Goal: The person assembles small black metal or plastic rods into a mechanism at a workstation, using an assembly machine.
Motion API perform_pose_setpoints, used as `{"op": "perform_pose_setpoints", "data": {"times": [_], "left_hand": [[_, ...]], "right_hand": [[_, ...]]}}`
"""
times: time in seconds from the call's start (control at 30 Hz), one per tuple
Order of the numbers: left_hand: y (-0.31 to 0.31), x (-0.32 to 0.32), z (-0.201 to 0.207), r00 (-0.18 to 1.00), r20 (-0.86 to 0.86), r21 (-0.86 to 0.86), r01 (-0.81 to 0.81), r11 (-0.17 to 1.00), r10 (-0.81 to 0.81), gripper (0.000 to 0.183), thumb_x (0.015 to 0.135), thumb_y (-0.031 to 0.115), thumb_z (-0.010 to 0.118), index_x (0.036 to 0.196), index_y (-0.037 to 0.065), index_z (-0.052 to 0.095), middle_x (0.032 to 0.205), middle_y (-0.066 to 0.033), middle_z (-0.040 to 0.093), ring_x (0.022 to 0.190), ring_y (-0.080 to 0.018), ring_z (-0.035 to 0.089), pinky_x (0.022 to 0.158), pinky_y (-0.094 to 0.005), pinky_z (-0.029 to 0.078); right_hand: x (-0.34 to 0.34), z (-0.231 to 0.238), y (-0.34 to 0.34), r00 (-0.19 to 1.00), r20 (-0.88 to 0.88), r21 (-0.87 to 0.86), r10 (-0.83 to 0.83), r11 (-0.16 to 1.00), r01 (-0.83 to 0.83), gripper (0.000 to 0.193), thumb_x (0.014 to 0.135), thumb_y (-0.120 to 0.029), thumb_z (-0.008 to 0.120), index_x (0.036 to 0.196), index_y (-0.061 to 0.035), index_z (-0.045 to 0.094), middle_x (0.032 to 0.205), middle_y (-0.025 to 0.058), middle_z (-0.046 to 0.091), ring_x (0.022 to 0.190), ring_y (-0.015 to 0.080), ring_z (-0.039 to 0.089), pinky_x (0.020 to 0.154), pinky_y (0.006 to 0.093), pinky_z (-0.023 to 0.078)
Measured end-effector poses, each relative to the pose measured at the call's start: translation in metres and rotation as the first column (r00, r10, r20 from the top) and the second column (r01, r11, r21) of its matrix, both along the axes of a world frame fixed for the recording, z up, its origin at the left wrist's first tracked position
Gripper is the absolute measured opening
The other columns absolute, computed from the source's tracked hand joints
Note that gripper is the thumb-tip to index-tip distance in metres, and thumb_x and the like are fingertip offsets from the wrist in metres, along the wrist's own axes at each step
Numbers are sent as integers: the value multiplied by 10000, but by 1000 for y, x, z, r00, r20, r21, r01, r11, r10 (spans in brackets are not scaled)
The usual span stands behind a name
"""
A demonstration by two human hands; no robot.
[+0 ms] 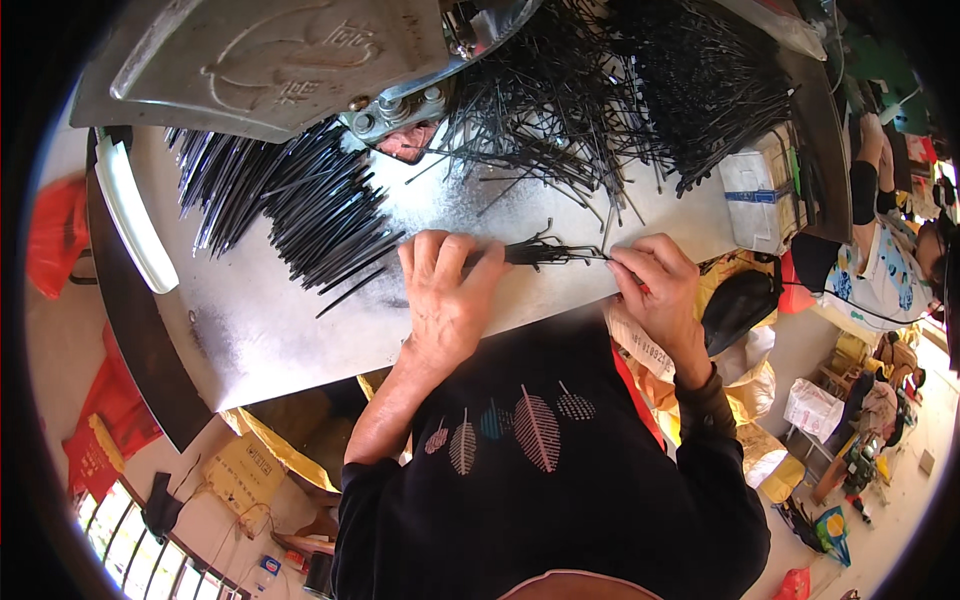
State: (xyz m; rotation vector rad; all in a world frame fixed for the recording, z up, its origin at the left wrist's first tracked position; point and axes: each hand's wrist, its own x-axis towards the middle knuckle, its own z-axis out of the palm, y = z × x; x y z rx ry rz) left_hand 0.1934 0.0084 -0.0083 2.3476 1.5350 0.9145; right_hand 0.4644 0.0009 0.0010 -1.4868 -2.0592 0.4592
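A small bundle of thin black rods with bent, hooked ends [540, 250] lies near the front edge of the metal tabletop [270, 330]. My left hand [445, 295] is closed round its left part, fingers curled over the rods. At the bundle's right end, my right hand [655, 290] pinches the tip of a thin black rod between thumb and fingers. Just beyond my left hand, a neat pile of straight black rods [320, 220] spreads to the left. Behind my hands is a loose tangle of bent black rods [550, 120].
Over the table's back left hangs a grey metal machine housing [270, 70], with a bolted tool block [395, 115] under it. A denser heap of rods [700, 80] and a white box [758, 195] occupy the right side. Another person [880, 270] sits farther right.
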Motion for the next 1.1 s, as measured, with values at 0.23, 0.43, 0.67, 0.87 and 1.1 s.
{"op": "perform_pose_setpoints", "data": {"times": [0.23, 0.43, 0.67, 0.87, 1.1], "left_hand": [[1, -4, -4, 999, 52, -28, 5, 1000, -3, 328, 688, 116, 845, 1001, 93, 748, 924, -51, 545, 892, -271, 513, 787, -424, 394], [6, -4, 0, 995, 89, -90, 56, 994, -48, 315, 702, 116, 841, 1002, 96, 747, 967, -50, 569, 902, -270, 513, 795, -423, 376], [6, -6, -2, 993, 62, -62, 105, 993, -101, 309, 695, 108, 828, 996, 117, 760, 999, -40, 581, 909, -256, 516, 790, -410, 367], [5, -8, -4, 990, 54, -24, 130, 991, -128, 338, 682, 90, 817, 1013, 108, 757, 1034, -56, 588, 959, -278, 532, 822, -428, 385], [4, 5, 7, 999, 27, -82, 30, 996, -28, 373, 679, 77, 822, 1042, 76, 734, 1073, -107, 573, 992, -323, 527, 864, -468, 401]], "right_hand": [[0, 4, 3, 999, 15, 52, 34, 998, -35, 158, 771, -37, 791, 898, -77, 706, 856, 57, 626, 724, 262, 634, 609, 372, 508], [-20, 6, 11, 980, 115, 92, 163, 980, -174, 154, 762, -27, 779, 839, -63, 650, 835, 73, 611, 732, 276, 622, 628, 383, 497], [-39, -6, 15, 994, 12, 175, 110, 978, -111, 235, 774, -33, 791, 993, -54, 708, 851, 60, 621, 719, 255, 614, 636, 371, 495], [-38, -6, 16, 992, 33, 170, 123, 977, -127, 294, 758, -27, 776, 1047, -56, 735, 841, 38, 610, 695, 220, 591, 615, 352, 481], [-46, -13, 17, 974, 37, 200, 223, 953, -226, 302, 749, -12, 759, 1047, -57, 741, 838, 36, 604, 689, 214, 588, 586, 343, 472]]}}
